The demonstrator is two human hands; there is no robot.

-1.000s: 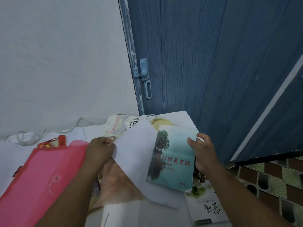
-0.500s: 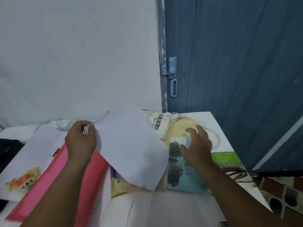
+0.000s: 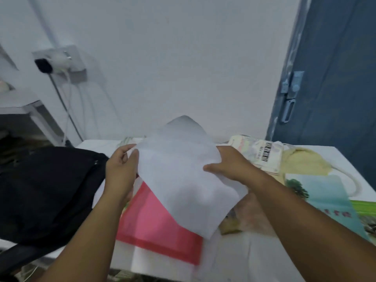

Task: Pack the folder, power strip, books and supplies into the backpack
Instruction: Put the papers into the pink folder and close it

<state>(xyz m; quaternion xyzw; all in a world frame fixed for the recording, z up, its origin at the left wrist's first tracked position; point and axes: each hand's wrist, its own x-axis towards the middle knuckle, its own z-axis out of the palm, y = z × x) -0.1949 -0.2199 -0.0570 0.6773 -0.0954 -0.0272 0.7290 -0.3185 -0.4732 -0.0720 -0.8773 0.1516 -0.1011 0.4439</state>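
A white sheet of paper (image 3: 183, 176) is held up over the table by both hands. My left hand (image 3: 120, 169) pinches its left edge and my right hand (image 3: 230, 163) grips its right edge with the thumb on top. Under the sheet lies the pink folder (image 3: 156, 226). The black backpack (image 3: 44, 190) lies at the left end of the table. To the right lie a teal book with a tree on its cover (image 3: 319, 196), a green-covered book (image 3: 364, 208) and a pale book with black lettering (image 3: 262, 153).
The white table (image 3: 234, 259) stands against a white wall, with a blue door (image 3: 335, 88) at the right. A wall socket (image 3: 61, 62) with plugs and hanging cables is at the upper left. A yellow cloth (image 3: 305, 161) lies at the table's back right.
My view has swung left, bringing the backpack and wall socket in. My right hand left the teal book and took the sheet's right edge; the sheet now hangs over the pink folder.
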